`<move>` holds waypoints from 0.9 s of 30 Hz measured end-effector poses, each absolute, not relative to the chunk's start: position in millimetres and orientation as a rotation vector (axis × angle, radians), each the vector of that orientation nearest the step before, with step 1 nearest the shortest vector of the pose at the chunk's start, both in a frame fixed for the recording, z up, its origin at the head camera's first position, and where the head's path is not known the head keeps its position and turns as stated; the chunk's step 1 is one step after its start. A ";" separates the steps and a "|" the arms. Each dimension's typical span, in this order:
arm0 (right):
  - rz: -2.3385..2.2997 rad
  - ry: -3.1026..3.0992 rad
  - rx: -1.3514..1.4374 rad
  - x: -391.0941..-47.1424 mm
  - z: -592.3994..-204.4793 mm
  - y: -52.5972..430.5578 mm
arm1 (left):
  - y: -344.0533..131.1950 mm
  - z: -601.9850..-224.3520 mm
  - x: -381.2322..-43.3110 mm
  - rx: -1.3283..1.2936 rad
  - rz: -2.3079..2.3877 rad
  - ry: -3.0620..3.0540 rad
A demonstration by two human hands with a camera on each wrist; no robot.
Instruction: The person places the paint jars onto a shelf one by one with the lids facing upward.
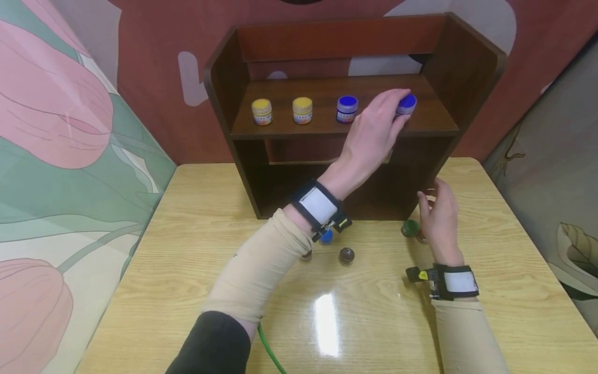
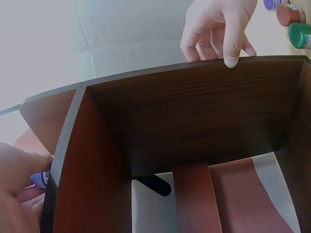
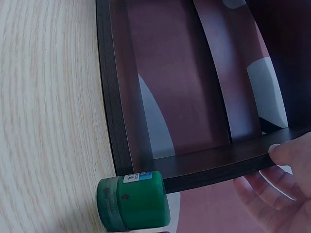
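Currently, left hand (image 1: 371, 130) pinches a blue-lidded jar (image 1: 408, 102) at the right end of the upper board (image 1: 322, 91); right hand (image 1: 440, 221) is clamped on the shelf's right side panel (image 1: 462, 78). Farther left on the board stand a second blue jar (image 1: 347, 109) and two yellow jars (image 1: 302, 110), all lidded; green jar (image 1: 410, 228) on desk (image 1: 196, 234), near right.

Shelf unit (image 1: 469, 72): one. Upper shelf (image 1: 324, 93): two yellow jars (image 1: 302, 110), two blue-lidded jars (image 1: 347, 109). Table (image 1: 163, 259): two dark brown jars (image 1: 347, 255), one blue jar (image 1: 327, 237), one green jar (image 1: 410, 228), one reddish-brown jar (image 2: 290, 15), one purple jar (image 2: 270, 4). Hands (image 1: 371, 130): two. Wrist straps (image 1: 318, 205): two. Green cable (image 1: 268, 345): one.
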State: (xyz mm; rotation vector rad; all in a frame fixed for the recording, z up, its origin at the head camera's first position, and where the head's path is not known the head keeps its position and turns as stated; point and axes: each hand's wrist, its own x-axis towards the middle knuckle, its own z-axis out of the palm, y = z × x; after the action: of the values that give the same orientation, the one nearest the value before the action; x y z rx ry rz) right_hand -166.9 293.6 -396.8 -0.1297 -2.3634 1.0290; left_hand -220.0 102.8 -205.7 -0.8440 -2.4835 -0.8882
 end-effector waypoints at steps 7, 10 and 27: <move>1.035 -2.358 -0.131 -167.4 -396.9 293.3 | 104.3 -206.1 -221.2 -0.815 -0.875 -2.494; 1.037 -2.361 -0.134 -167.1 -397.2 293.5 | 104.7 -206.8 -222.1 -0.811 -0.876 -2.501; 1.026 -2.366 -0.127 -167.8 -397.8 294.5 | 106.9 -204.9 -223.4 -0.777 -0.836 -2.556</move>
State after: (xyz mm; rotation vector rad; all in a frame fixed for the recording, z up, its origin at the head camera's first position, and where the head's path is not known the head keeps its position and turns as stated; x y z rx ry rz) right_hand -167.8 294.5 -397.8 -0.1270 -2.3659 1.0262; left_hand -223.4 106.9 -204.9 -0.7773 -2.5563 -0.8361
